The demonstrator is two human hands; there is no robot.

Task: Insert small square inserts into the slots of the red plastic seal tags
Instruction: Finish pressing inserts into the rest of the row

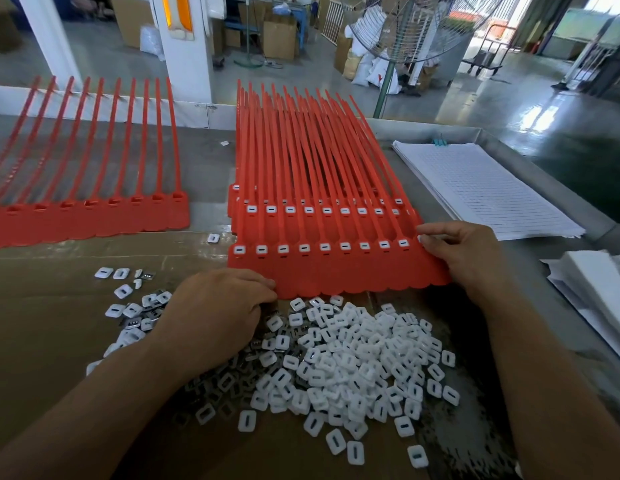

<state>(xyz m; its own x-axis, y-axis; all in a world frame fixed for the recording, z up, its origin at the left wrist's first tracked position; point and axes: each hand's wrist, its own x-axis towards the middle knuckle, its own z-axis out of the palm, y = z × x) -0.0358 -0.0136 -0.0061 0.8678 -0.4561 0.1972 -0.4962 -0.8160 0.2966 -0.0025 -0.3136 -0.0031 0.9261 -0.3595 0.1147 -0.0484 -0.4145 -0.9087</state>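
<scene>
Top sheet of red seal tags [336,271], slots filled, on stack mid-desk [41,341]. Right hand [468,258] pinching its right edge; left hand [215,306] curled at near edge, grip unclear. Loose inserts [353,358] heaped in front. Fan [422,29], cartons [277,39] behind.

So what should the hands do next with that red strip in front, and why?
Probably slide the front red strip up onto the filled stack behind it. Every slot that shows on it already holds a white insert, the right hand grips its right end and the left hand touches its near edge. The strip on the left has empty slots waiting.
</scene>
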